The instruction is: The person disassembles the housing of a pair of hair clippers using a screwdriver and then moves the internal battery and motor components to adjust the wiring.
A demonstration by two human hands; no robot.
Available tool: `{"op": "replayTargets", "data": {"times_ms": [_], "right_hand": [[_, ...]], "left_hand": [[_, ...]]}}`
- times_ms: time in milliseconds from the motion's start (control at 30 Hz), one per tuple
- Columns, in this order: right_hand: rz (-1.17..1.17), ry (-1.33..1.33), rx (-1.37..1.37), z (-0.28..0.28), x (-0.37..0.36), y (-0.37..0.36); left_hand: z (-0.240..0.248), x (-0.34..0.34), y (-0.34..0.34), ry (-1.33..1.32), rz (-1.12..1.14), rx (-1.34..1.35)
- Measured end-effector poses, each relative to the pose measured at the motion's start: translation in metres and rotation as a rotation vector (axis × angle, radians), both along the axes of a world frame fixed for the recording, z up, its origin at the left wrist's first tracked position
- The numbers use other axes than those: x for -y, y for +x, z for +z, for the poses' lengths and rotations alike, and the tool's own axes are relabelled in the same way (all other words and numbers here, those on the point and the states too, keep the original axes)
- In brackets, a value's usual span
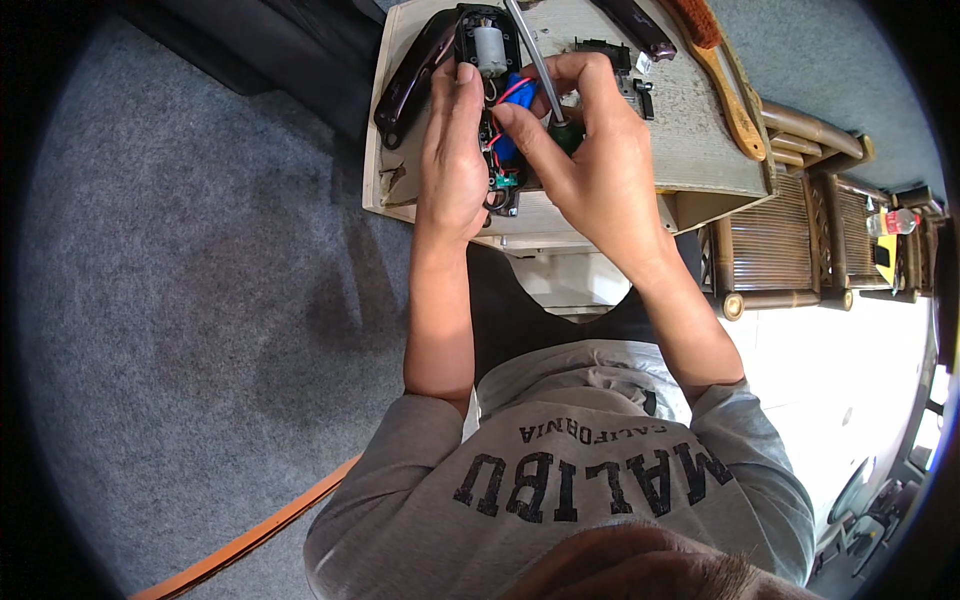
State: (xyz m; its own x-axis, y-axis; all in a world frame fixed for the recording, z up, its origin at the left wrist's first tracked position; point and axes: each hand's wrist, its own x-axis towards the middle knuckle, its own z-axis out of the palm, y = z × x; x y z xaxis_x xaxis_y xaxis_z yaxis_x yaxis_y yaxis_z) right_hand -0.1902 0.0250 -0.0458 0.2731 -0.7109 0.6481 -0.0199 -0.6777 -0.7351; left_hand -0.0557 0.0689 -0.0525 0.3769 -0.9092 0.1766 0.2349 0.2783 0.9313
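My left hand (457,165) is closed around the side of an opened hair clipper body (466,40), held over the box-like wooden table. Inside it show a silver motor (489,50), a blue battery (520,92), red and dark wires and a small green circuit board (505,181). My right hand (600,150) curls around a screwdriver (541,62); its green handle sits at the palm and its metal shaft slants up and away. The right thumb and index finger bend in beside the battery and wires; whether they pinch a wire is too small to tell.
On the wooden table (690,130) lie a dark purple casing half (412,85) at left, another dark casing piece (640,28) at the far right, black parts (605,52) and a wooden-handled brush (738,110). Bamboo furniture (768,240) stands to the right, grey carpet (220,250) left.
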Motion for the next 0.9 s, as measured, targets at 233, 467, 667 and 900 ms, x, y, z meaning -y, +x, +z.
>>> {"op": "replayTargets", "data": {"times_ms": [233, 467, 667, 900], "right_hand": [[0.086, 0.167, -0.016, -0.001, 0.005, -0.004], [0.074, 0.155, -0.064, 0.006, 0.012, -0.002], [0.077, 0.046, -0.035, -0.005, 0.018, -0.001], [0.167, 0.273, -0.047, 0.003, 0.017, 0.000]], "left_hand": [[0.001, -0.002, -0.001, -0.019, 0.022, 0.003], [0.002, -0.002, -0.003, -0.051, 0.032, 0.090], [0.007, -0.004, -0.008, -0.012, 0.004, 0.113], [-0.004, 0.000, -0.005, -0.062, 0.103, 0.294]]}}
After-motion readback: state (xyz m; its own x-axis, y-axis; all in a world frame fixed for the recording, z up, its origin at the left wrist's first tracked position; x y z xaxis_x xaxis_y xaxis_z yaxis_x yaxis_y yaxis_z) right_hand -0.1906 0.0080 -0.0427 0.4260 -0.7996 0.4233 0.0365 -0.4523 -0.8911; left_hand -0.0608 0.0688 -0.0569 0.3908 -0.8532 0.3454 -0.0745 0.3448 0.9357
